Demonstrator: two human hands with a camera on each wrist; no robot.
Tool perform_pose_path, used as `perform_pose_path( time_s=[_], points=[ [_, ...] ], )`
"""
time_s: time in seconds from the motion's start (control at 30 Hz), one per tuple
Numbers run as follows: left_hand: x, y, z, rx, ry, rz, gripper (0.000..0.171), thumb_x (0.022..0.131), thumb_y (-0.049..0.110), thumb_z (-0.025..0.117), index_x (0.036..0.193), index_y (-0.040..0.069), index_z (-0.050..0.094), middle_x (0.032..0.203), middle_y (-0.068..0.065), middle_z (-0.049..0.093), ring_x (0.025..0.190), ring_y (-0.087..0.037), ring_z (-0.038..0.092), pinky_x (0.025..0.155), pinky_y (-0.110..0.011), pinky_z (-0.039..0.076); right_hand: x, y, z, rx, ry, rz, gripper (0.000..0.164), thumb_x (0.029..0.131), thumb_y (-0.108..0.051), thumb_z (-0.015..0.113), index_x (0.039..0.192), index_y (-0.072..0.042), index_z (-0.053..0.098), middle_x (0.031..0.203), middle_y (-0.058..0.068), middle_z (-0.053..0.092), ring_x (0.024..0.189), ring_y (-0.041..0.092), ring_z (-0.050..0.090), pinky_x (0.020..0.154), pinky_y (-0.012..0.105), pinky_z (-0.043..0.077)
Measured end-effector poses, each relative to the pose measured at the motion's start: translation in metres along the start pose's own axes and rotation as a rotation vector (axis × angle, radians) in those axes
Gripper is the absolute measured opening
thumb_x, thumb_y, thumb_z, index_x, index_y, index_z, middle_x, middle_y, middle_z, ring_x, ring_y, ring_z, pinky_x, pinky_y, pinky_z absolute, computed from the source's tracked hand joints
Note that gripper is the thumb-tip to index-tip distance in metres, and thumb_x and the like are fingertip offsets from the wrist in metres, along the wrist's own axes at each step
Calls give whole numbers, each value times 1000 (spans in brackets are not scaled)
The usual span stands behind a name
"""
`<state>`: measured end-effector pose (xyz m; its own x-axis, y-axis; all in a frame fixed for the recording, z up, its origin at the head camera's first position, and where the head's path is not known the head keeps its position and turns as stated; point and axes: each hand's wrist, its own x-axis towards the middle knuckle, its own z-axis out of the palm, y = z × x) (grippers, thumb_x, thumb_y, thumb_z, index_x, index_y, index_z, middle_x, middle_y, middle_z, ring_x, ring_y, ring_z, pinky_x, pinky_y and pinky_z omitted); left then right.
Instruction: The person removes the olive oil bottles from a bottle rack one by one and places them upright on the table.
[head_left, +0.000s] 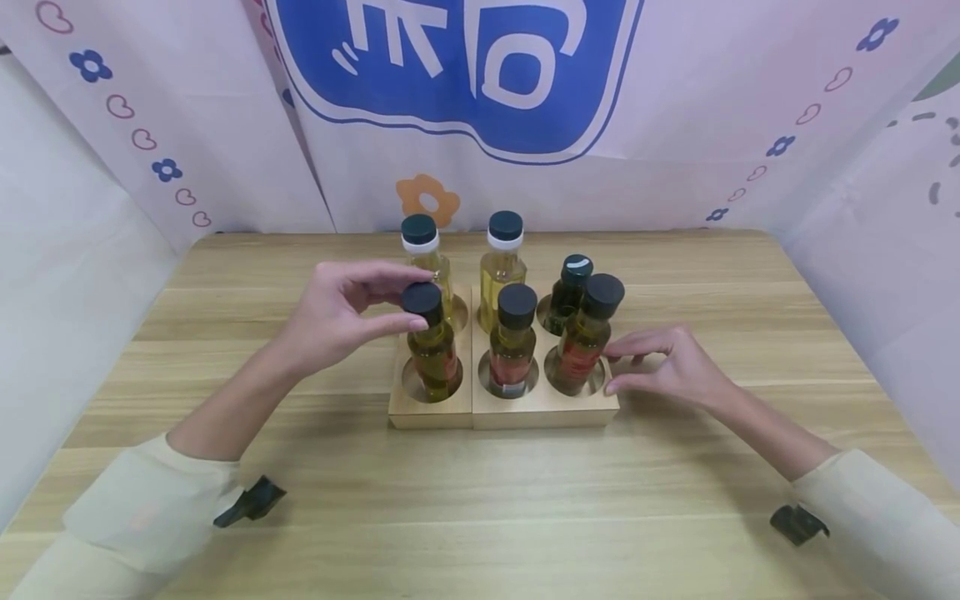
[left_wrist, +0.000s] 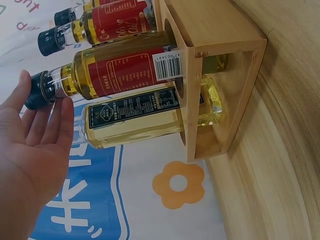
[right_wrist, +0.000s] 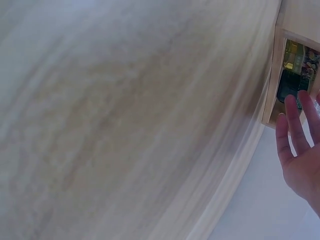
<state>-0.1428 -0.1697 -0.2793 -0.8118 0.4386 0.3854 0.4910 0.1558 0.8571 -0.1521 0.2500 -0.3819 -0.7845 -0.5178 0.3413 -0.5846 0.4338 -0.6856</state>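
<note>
Seemingly adjusting the front-left bottle [head_left: 435, 367] seated in the rack [head_left: 540, 418], pinching its cap [head_left: 422, 302] with the left hand [head_left: 337, 312] while placing the right hand [head_left: 672, 367], fingers loosely extended, at the rack's right end, and next needing a steady, upright grip.

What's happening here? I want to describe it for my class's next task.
A person's left hand has its thumb and fingers around the black cap of the front-left bottle, which stands in its hole in a wooden rack. The right hand is at the rack's right end. Six capped bottles in all stand there, in two rows of three.
</note>
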Motion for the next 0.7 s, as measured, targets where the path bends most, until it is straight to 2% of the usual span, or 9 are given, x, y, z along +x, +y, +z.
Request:
perform_pose_path(
  time_s=[0.33, 0.57, 0.7],
  points=[
    [0, 1, 1, -17, 14, -12, 40, 80, -9, 84, 118, -13, 70, 107, 4, 78, 92, -13, 74, 83, -24, 62, -2, -5, 3, 22, 12, 22, 39, 64, -2, 96, 101, -3, 82, 102, 11, 80, 92, 14, 76, 80, 23, 61],
    [0, 2, 0, -6, 18, -16, 39, 81, -8, 84, 118, -12, 71, 106, 4, 78, 93, -14, 74, 84, -24, 62, -4, -4, 2, 31, 0, 48, 40, 66, -2, 96, 103, -2, 81, 102, 11, 80, 82, 16, 74, 70, 25, 60],
    [0, 3, 0, -7, 20, -24, 39, 82, -7, 84, 118, -12, 71, 106, 3, 78, 93, -13, 74, 84, -24, 62, -6, -3, -1, 17, -29, 71, 44, 65, -6, 97, 106, -4, 81, 105, 9, 80, 87, 14, 74, 73, 25, 61]
  ],
)
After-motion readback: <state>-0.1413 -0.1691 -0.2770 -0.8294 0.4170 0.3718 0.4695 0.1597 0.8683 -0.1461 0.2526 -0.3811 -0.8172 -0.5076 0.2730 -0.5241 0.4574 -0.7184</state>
